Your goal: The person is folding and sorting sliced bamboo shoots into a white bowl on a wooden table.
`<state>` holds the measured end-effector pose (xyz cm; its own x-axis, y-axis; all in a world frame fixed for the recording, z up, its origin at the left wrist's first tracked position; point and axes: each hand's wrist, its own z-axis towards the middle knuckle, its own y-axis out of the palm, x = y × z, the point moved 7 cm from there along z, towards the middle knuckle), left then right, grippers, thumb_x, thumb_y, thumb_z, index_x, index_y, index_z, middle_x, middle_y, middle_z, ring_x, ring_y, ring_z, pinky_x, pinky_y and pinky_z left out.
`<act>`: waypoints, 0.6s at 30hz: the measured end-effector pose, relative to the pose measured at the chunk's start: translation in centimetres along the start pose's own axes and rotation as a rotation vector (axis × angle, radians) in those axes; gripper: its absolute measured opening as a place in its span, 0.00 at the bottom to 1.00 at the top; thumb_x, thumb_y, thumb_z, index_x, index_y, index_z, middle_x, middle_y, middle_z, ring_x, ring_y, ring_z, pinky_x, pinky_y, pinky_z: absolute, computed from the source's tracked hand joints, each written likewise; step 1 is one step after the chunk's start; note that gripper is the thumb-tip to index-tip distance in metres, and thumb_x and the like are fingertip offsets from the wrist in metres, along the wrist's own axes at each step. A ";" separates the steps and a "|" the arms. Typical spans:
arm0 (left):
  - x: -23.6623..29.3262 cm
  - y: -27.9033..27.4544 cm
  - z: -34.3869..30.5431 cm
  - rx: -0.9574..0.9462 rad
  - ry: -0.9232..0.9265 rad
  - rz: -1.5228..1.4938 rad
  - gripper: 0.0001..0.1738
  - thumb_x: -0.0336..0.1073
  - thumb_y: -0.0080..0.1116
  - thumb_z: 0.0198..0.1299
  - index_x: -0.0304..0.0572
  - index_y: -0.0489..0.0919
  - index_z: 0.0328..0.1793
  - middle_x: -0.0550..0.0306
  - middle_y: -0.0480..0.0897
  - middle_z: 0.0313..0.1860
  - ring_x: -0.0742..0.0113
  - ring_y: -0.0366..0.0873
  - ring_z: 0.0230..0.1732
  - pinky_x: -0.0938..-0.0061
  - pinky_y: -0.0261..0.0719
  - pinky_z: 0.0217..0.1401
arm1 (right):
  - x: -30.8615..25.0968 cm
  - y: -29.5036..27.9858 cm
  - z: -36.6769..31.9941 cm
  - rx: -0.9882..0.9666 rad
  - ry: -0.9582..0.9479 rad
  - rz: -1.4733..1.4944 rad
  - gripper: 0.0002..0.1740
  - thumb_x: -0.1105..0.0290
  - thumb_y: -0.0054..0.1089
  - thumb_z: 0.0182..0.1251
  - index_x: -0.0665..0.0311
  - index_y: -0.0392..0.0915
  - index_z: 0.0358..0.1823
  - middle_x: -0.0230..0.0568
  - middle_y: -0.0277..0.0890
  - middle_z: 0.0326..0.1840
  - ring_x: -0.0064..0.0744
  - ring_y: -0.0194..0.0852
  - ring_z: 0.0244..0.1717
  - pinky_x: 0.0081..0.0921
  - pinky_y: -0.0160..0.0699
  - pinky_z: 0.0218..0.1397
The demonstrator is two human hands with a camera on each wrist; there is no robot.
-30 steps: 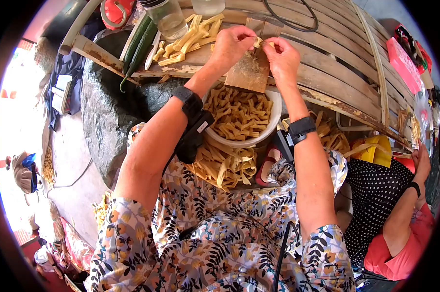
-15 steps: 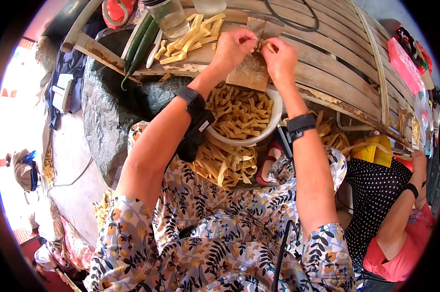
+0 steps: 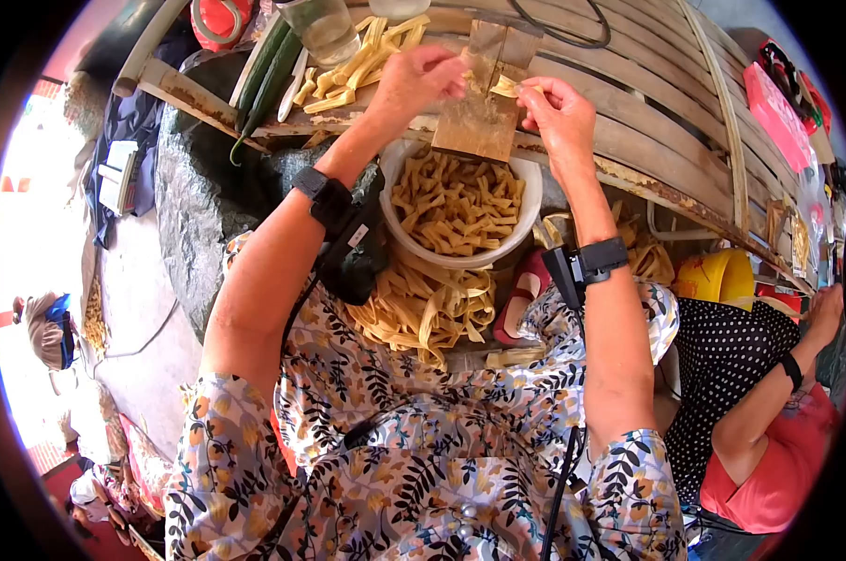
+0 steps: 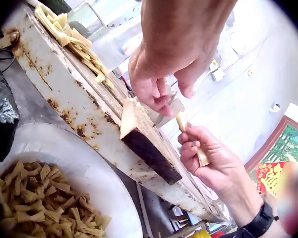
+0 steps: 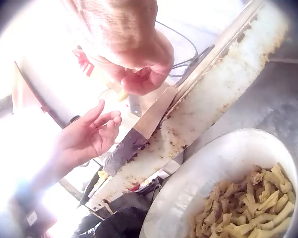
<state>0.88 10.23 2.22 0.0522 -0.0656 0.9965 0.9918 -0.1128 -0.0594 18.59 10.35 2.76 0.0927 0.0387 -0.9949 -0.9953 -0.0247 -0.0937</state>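
Left hand (image 3: 415, 84) seems loosely open; right hand (image 3: 564, 114) pinches a yellowish strip (image 3: 506, 87).

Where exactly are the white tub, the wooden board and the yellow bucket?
White tub (image 4: 97, 171), left wrist view: bare inner wall.
Wooden board (image 3: 474, 140), head view: top face, near its lower end.
Yellow bucket (image 3: 699, 275), head view: outer side.

The head view's top edge cuts off the jar (image 3: 322, 35); the right hand (image 3: 563, 117) hides part of the yellowish strip (image 3: 505, 87). Both wrist views crop the bowl (image 4: 89, 166). Glare blurs the left forearm (image 5: 44, 171).
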 end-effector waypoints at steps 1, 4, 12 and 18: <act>0.0 0.5 -0.4 -0.050 -0.031 -0.009 0.12 0.35 0.52 0.60 0.37 0.75 0.46 0.60 0.79 0.32 0.76 0.77 0.34 0.82 0.75 0.40 | 0.1 0.2 -0.4 -0.006 0.001 0.001 0.06 0.74 0.59 0.56 0.68 0.77 0.34 0.31 0.74 0.23 0.15 0.66 0.19 0.12 0.69 0.22; -0.4 2.0 -1.7 -0.215 -0.052 -0.131 0.11 0.34 0.52 0.60 0.37 0.75 0.46 0.61 0.79 0.32 0.77 0.77 0.34 0.83 0.76 0.40 | 0.6 1.5 -1.7 -0.171 0.052 0.105 0.11 0.67 0.58 0.59 0.69 0.76 0.36 0.35 0.76 0.27 0.17 0.70 0.22 0.14 0.73 0.25; -2.0 0.2 -4.7 -0.353 -0.154 -0.034 0.10 0.32 0.52 0.60 0.37 0.76 0.45 0.60 0.80 0.30 0.78 0.77 0.31 0.87 0.74 0.38 | 2.4 2.0 -6.3 -0.619 0.398 0.222 0.26 0.52 0.49 0.64 0.73 0.72 0.45 0.49 0.75 0.42 0.33 0.76 0.42 0.27 0.77 0.47; -3.2 -0.2 -8.3 -0.429 -0.275 0.230 0.11 0.37 0.49 0.61 0.38 0.77 0.42 0.62 0.81 0.32 0.77 0.80 0.33 0.86 0.72 0.31 | 7.0 1.5 -8.2 -0.732 0.514 -0.355 0.17 0.62 0.52 0.63 0.73 0.75 0.39 0.46 0.77 0.34 0.29 0.78 0.31 0.23 0.80 0.35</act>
<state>-0.40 2.21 -1.41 0.3473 0.1180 0.9303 0.8181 -0.5231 -0.2391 17.97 2.40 -4.69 0.5598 -0.2741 -0.7820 -0.6583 -0.7202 -0.2189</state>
